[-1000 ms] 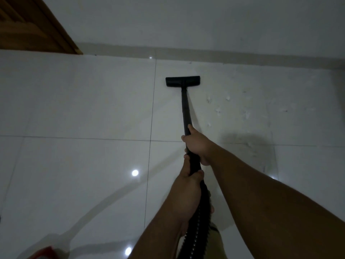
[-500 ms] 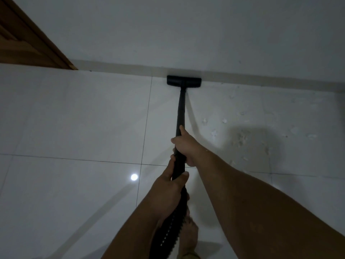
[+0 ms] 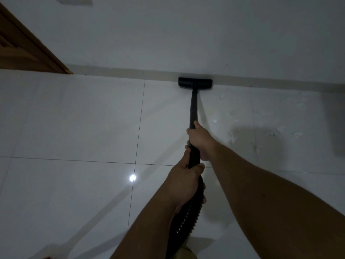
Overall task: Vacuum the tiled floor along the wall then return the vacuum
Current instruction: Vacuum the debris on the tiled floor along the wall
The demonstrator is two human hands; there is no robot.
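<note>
Black vacuum wand held two-handed for push control: right hand wrapped shut high on the tube, left hand closed lower where the ribbed hose starts. Floor head sits flat on the tiled floor, butted against the skirting, probably to catch edge dust. Pale scraps lie to its right, uncleaned. Vacuum body out of frame; dim light blurs the scraps; hose cut off at bottom edge

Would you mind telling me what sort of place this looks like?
Probably a room in a home: glossy white floor tiles meet a plain white wall at a skirting strip, with a wooden door frame at the left.
</note>
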